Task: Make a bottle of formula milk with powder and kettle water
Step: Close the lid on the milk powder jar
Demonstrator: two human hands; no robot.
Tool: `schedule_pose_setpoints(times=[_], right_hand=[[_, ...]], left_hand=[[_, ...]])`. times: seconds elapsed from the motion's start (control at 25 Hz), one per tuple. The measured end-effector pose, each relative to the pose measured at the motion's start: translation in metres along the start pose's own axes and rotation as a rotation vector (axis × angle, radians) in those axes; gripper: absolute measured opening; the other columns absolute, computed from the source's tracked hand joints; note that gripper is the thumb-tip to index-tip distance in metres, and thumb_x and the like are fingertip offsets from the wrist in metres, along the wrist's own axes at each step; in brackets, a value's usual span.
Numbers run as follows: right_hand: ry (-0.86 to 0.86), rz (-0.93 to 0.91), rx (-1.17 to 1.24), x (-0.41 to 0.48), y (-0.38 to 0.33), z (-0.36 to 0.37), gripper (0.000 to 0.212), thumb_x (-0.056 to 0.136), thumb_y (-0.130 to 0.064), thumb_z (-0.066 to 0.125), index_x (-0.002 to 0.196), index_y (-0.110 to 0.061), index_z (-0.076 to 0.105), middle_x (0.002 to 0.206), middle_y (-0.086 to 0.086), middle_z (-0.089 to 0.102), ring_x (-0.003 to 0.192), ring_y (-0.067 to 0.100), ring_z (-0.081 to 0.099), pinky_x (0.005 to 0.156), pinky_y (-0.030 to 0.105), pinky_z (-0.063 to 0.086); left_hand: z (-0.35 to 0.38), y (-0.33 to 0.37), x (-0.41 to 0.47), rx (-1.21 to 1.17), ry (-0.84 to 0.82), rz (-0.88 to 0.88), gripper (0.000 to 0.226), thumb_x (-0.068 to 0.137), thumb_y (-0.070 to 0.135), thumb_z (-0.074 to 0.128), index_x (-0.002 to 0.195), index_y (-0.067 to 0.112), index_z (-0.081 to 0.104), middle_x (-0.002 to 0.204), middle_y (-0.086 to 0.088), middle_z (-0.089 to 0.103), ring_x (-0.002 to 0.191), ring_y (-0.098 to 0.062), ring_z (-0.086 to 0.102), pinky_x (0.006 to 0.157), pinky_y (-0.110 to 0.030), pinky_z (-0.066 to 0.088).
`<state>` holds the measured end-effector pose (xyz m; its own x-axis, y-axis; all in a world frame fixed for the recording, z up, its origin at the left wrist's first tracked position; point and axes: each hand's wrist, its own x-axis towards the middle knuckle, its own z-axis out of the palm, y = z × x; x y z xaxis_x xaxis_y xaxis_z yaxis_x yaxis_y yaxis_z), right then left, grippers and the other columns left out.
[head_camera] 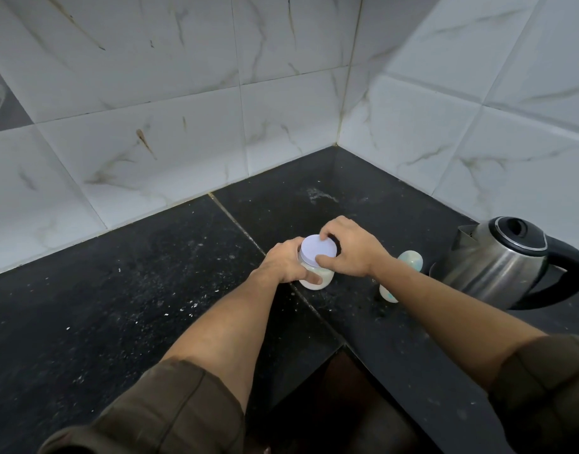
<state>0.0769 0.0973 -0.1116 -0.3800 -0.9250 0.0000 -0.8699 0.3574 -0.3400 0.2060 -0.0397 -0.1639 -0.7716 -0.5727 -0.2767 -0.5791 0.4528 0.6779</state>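
A small clear jar of white powder [324,279] stands on the black counter [117,306], capped by a round white lid [317,250]. My left hand [286,265] wraps around the jar's body. My right hand [352,247] grips the lid's rim from above, thumb at the front edge. Just right of the jar stands a pale baby bottle [409,258], mostly hidden behind my right forearm. A steel kettle [498,260] with a black lid and handle sits at the far right.
White marble-look tiled walls [183,126] meet in a corner behind the counter. The counter's inner edge [343,347] drops away near my body. White specks dot the counter surface.
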Motion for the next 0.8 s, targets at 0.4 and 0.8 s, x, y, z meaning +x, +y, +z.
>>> schedule_pose_setpoints(times=[0.4,0.8], right_hand=[[0.1,0.094,-0.219,0.014,-0.017,-0.001,0.076,0.084,-0.074,0.063,0.136,-0.02,0.052,0.125,0.003,0.068,0.11,0.025,0.064,0.091,0.042,0.051],[-0.153,0.113,-0.217,0.022,-0.02,-0.004,0.104,0.075,-0.064,0.079,0.158,-0.022,0.033,0.146,0.005,0.055,0.13,0.029,0.056,0.102,0.044,0.052]], left_hand=[[-0.003,0.0,0.002,0.044,0.004,0.011,0.083,0.056,0.04,0.099,0.128,0.028,0.058,0.118,0.006,0.068,0.109,-0.022,0.064,0.097,-0.044,0.054],[-0.005,0.007,0.004,0.123,-0.007,-0.016,0.09,0.053,0.043,0.1,0.13,0.028,0.057,0.118,0.006,0.067,0.109,-0.022,0.063,0.096,-0.044,0.054]])
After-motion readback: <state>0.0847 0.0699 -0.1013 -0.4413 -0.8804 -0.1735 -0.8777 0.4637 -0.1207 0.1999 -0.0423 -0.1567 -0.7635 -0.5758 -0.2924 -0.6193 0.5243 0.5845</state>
